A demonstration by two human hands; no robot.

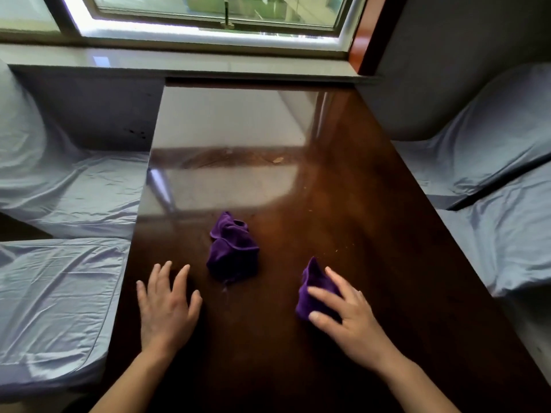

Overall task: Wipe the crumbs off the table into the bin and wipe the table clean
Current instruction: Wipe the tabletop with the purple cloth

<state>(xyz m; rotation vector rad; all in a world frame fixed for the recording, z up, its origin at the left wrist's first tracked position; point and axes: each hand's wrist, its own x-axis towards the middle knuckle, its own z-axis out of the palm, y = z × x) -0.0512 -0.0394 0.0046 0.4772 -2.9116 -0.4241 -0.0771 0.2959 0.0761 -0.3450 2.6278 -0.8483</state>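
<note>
Here, crumbs (343,248): a few pale specks lie scattered on the right part of the table, with one larger flake (278,159) farther off near the middle.
Table (372,204): dark, glossy wood, running from the near edge to the windowsill and mirroring the window's light on its far half.
Small purple cloth (313,289): bunched on the table at near right, pinched under the right hand.
Right hand (346,311): fingers and thumb curled onto the small purple cloth, gripping it.
Large purple cloth (232,248): crumpled in a heap near the table's middle, between the two hands, touching neither.
Left hand (167,308): palm down, fingers spread and released, holding nothing, at near left.
Seats (59,278): covered in pale blue fabric, on both sides of the table.
Window (208,13): at the far end, above the sill.
</note>
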